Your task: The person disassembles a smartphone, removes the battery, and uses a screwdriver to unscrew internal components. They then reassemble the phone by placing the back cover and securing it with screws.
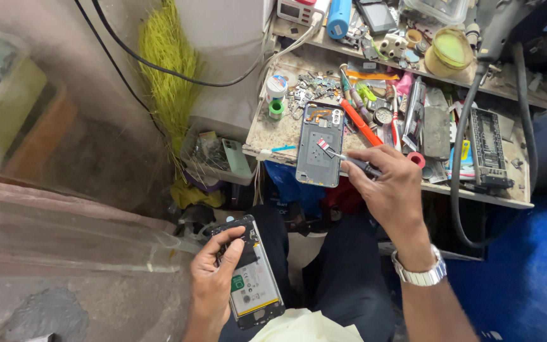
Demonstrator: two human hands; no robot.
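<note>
My left hand (213,278) holds an opened phone body (252,278) over my lap, its battery and circuit board exposed. My right hand (387,183) reaches to the workbench and grips a dark-handled tool (357,163). The tool's tip touches a small red and white piece (322,146) on a grey-blue phone back cover (320,144) that lies inside-up at the bench's front edge. A metal watch (420,273) sits on my right wrist.
The cluttered workbench (267,126) carries an orange-handled screwdriver (361,123), small metal parts (308,92), tape rolls (276,109) and a black tray (487,149). A grey bin (216,155) with a green phone sits at left. A thick black hose (457,171) hangs at right.
</note>
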